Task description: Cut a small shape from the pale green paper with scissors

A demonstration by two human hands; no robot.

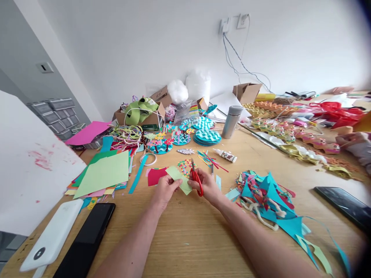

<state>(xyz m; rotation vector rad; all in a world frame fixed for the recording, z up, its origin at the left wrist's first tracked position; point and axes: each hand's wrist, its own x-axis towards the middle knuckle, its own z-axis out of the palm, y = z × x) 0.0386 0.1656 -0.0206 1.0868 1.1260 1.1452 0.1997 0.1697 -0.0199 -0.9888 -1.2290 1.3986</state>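
My left hand (166, 189) pinches the left side of a small light green paper piece (180, 177), held just above the wooden table (188, 239). My right hand (206, 184) grips red-handled scissors (196, 178), blades pointing up and away, right beside the green piece. A red paper sheet (155, 176) lies flat just beyond my left hand. A dotted colourful paper disc (184, 166) sits behind the scissors.
A stack of coloured paper (102, 174) lies left; a black phone (86, 239) and white power bank (52, 236) near left. Teal paper scraps (269, 197) pile up right, a dark tablet (344, 204) far right. Glue bottle (226, 155), metal flask (232, 121), teal wavy discs (206, 136). Another person's hand (358, 144) at right edge.
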